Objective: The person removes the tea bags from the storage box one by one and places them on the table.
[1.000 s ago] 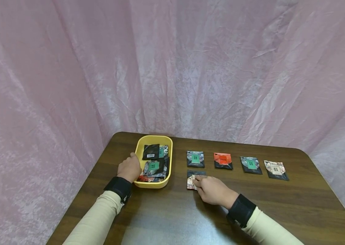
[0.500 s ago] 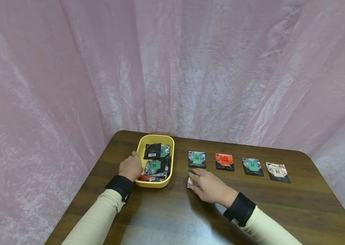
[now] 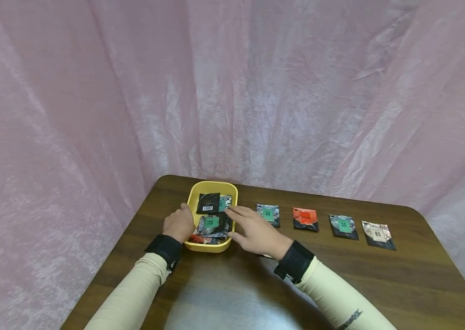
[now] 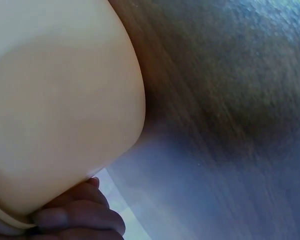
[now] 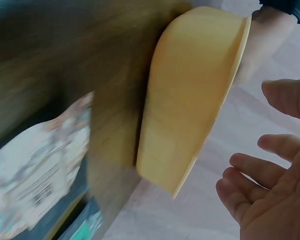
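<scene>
A yellow plastic tub (image 3: 208, 248) holds several small sachets, among them a green-labelled one (image 3: 210, 222) and a black one with a barcode (image 3: 208, 203). My left hand (image 3: 177, 224) grips the tub's left wall; its curled fingers (image 4: 85, 215) show against the side in the left wrist view. Over the tub's right rim hovers my right hand (image 3: 259, 233), palm down, fingers spread and holding nothing. Beneath that hand, a beige-and-dark sachet lies on the table, mostly hidden in the head view; the right wrist view shows this sachet (image 5: 45, 170) beside the tub.
Along the back of the brown wooden table (image 3: 405, 275) runs a row of sachets: green-labelled (image 3: 269, 214), red (image 3: 305, 219), another green-labelled (image 3: 343, 227) and beige (image 3: 378, 234). A pink curtain (image 3: 281, 91) hangs behind the table.
My right hand has let go of the beige-and-dark sachet, leaving it on the table, and moved left to the tub. My left hand keeps its grip on the tub.
</scene>
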